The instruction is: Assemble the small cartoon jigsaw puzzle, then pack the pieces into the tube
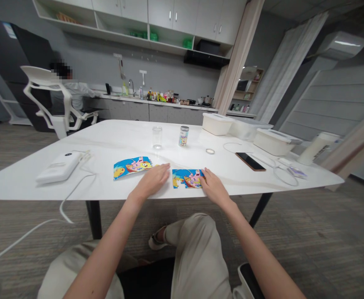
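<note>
A partly assembled jigsaw puzzle [188,176] lies flat near the table's front edge, showing a pink starfish character in a boat on blue. Its lower left has a ragged gap. My right hand [214,187] rests at the puzzle's right side, fingertips on its edge, fingers extended. To the left of the puzzle, my left hand [153,181] lies low over the table, fingers stretched to the right and nothing visible in them. Behind that hand is a slightly curled picture sheet [132,167] with a matching scene; my hand covers its right end.
On the white table [107,137] stand a clear jar [157,138] and a printed can [183,136]. A ring-shaped lid [210,151], phone [250,161], white boxes [217,124] and tumbler [317,148] are rightward. Left is a corded power bank [59,168]. A person [76,95] sits behind.
</note>
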Action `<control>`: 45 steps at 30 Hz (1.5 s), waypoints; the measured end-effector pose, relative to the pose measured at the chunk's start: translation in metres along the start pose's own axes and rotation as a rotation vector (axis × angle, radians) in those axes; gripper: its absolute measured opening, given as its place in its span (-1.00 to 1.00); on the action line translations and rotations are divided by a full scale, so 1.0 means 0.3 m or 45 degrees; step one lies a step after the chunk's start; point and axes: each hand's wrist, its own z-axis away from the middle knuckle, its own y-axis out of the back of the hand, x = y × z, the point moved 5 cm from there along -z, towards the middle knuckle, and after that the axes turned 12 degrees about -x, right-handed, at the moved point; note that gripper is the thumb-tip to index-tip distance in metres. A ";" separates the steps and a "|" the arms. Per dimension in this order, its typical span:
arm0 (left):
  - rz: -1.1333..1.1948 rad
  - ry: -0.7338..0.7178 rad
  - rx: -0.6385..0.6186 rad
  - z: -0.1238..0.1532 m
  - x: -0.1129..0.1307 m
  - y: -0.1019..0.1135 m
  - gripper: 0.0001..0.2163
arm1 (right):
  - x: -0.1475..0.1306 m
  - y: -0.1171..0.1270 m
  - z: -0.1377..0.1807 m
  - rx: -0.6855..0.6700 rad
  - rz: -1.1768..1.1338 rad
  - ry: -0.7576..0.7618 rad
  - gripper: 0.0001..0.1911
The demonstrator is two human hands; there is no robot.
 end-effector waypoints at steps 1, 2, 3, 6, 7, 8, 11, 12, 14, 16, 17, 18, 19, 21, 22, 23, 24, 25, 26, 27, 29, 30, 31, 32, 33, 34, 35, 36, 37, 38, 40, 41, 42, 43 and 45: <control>0.005 0.102 0.079 0.010 -0.016 0.018 -0.67 | 0.004 0.001 -0.001 0.020 -0.016 0.002 -0.45; 0.006 0.197 0.138 0.021 -0.030 0.033 -0.70 | 0.006 0.001 -0.002 0.037 -0.031 0.006 -0.45; 0.006 0.258 0.158 0.031 -0.039 0.043 -0.74 | 0.008 0.002 -0.002 0.047 -0.043 0.015 -0.46; 0.010 0.194 0.067 0.044 -0.025 0.042 -0.82 | 0.008 0.004 -0.003 0.068 -0.068 0.045 -0.47; 0.012 0.134 0.027 0.044 -0.013 0.036 -0.82 | 0.008 0.005 -0.003 0.079 -0.072 0.049 -0.48; 0.012 0.083 -0.010 0.044 -0.002 0.029 -0.83 | 0.009 0.005 -0.003 0.090 -0.075 0.050 -0.49; 0.007 0.025 -0.063 0.043 0.015 0.014 -0.84 | 0.010 0.006 -0.002 0.126 -0.073 0.060 -0.52; 0.010 0.021 -0.066 0.043 0.017 0.013 -0.85 | 0.009 0.006 -0.002 0.137 -0.073 0.070 -0.52; 0.028 0.011 -0.060 0.043 0.021 0.015 -0.87 | 0.006 0.008 -0.001 0.154 -0.070 0.087 -0.53; 0.047 -0.002 -0.052 0.045 0.024 0.021 -0.88 | 0.004 0.009 -0.001 0.153 -0.064 0.087 -0.54; 0.054 -0.006 -0.049 0.045 0.026 0.023 -0.88 | 0.003 0.010 -0.001 0.145 -0.060 0.084 -0.53; 0.058 -0.009 -0.047 0.046 0.028 0.026 -0.89 | 0.002 0.010 -0.001 0.135 -0.056 0.078 -0.53; 0.060 -0.011 -0.047 0.046 0.029 0.027 -0.90 | 0.001 0.011 -0.002 0.128 -0.054 0.074 -0.53; 0.064 -0.014 -0.043 0.046 0.029 0.026 -0.92 | 0.000 0.013 -0.001 0.125 -0.052 0.071 -0.54; 0.068 -0.015 -0.038 0.046 0.027 0.025 -0.93 | -0.001 0.014 0.000 0.127 -0.052 0.071 -0.54; 0.076 -0.015 -0.030 0.045 0.024 0.022 -0.93 | -0.003 0.015 0.000 0.130 -0.052 0.074 -0.55; 0.088 -0.015 -0.021 0.045 0.020 0.020 -0.94 | -0.004 0.017 0.002 0.132 -0.053 0.077 -0.55; 0.104 -0.012 -0.011 0.044 0.014 0.016 -0.93 | -0.006 0.019 0.003 0.132 -0.055 0.081 -0.55; 0.120 -0.011 -0.005 0.043 0.009 0.013 -0.92 | -0.008 0.020 0.004 0.132 -0.057 0.085 -0.56; 0.136 -0.013 -0.003 0.043 0.004 0.009 -0.91 | -0.010 0.022 0.005 0.134 -0.059 0.088 -0.56; 0.168 -0.025 -0.006 0.042 -0.002 0.003 -0.90 | -0.013 0.027 0.008 0.144 -0.067 0.095 -0.58; 0.182 -0.033 -0.010 0.041 -0.003 0.002 -0.90 | -0.015 0.029 0.009 0.148 -0.072 0.100 -0.59; 0.196 -0.043 -0.013 0.041 -0.003 0.002 -0.90 | -0.016 0.031 0.010 0.151 -0.078 0.108 -0.59; 0.210 -0.052 -0.018 0.041 -0.002 0.002 -0.90 | -0.017 0.032 0.010 0.153 -0.082 0.113 -0.60; 0.225 -0.058 -0.024 0.042 0.000 0.003 -0.90 | -0.018 0.033 0.010 0.154 -0.085 0.117 -0.60; 0.239 -0.062 -0.031 0.042 0.002 0.005 -0.90 | -0.018 0.033 0.010 0.154 -0.087 0.118 -0.61; 0.254 -0.065 -0.037 0.042 0.004 0.006 -0.90 | -0.018 0.033 0.010 0.153 -0.086 0.116 -0.61; 0.269 -0.070 -0.045 0.043 0.005 0.007 -0.89 | -0.018 0.034 0.009 0.151 -0.083 0.113 -0.61; 0.282 -0.078 -0.051 0.043 0.007 0.008 -0.89 | -0.018 0.034 0.009 0.147 -0.081 0.109 -0.60; 0.291 -0.089 -0.051 0.043 0.009 0.009 -0.88 | -0.018 0.034 0.009 0.141 -0.079 0.107 -0.60; 0.298 -0.120 -0.037 0.042 0.013 0.012 -0.88 | -0.020 0.035 0.010 0.130 -0.078 0.105 -0.60; 0.297 -0.133 -0.027 0.043 0.014 0.013 -0.88 | -0.021 0.035 0.010 0.127 -0.078 0.103 -0.60; 0.296 -0.141 -0.017 0.043 0.015 0.014 -0.88 | -0.022 0.036 0.011 0.125 -0.079 0.101 -0.61; 0.295 -0.144 -0.010 0.043 0.016 0.015 -0.88 | -0.023 0.036 0.011 0.126 -0.079 0.100 -0.61; 0.295 -0.143 -0.004 0.043 0.016 0.015 -0.87 | -0.024 0.037 0.012 0.132 -0.081 0.103 -0.63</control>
